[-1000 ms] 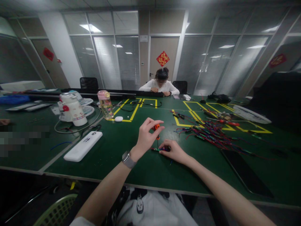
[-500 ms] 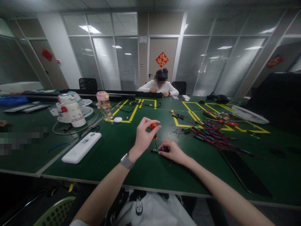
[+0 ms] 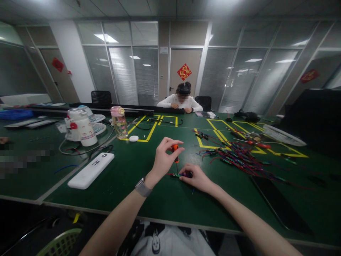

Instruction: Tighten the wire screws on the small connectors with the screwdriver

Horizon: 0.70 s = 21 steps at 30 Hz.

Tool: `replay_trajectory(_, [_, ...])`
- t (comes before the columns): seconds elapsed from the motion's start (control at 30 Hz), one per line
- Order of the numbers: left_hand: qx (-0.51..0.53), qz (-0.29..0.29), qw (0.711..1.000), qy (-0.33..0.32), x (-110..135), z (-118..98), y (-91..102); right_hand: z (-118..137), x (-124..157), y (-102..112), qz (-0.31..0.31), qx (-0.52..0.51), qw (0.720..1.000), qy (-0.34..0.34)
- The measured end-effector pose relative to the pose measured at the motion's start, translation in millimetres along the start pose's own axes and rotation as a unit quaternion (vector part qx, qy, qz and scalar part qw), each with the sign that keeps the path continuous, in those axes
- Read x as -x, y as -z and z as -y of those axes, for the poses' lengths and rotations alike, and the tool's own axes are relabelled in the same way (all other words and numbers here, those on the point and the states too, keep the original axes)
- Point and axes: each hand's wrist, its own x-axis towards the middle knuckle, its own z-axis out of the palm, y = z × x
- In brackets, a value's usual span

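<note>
My left hand (image 3: 166,156) is curled round the orange-and-black handle of a screwdriver (image 3: 176,153), which stands nearly upright. Its thin shaft points down to a small green circuit board (image 3: 175,175) lying on the table, though I cannot make out exactly where the tip sits. Close by on the right, my right hand (image 3: 194,176) pinches the board's end between thumb and fingers, hiding part of it. A red wire leaves the board's left side, and a bit of blue wire (image 3: 193,191) shows below my right hand.
Several similar boards with red and blue wires (image 3: 239,154) are heaped to the right, beside a black phone-like slab (image 3: 279,202). A white power bank (image 3: 92,170), a white bottle (image 3: 86,131) and a pink-lidded bottle (image 3: 119,122) stand or lie left. A person (image 3: 181,99) sits opposite.
The view has tilted up slightly, so the table and hands appear a little lower. Both hands keep nearly the same pose on the screwdriver and the circuit board.
</note>
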Motion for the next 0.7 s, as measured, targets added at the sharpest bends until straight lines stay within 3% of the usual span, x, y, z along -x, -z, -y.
replay_trajectory(0.23, [0.127,0.061,0.989,0.044,-0.2,-0.8,-1.8,3.6,-0.5,1.5,0.006,-0.003,1.000,-0.006])
replay_trajectory(0.47, [0.008,0.003,1.000,0.013,-0.6,-2.3,0.2,4.9,-0.3,2.3,0.005,0.004,1.000,-0.005])
replay_trajectory(0.7, [0.135,0.065,0.987,0.059,-0.3,0.9,-1.0,3.8,-0.6,1.8,0.008,-0.001,1.000,-0.009])
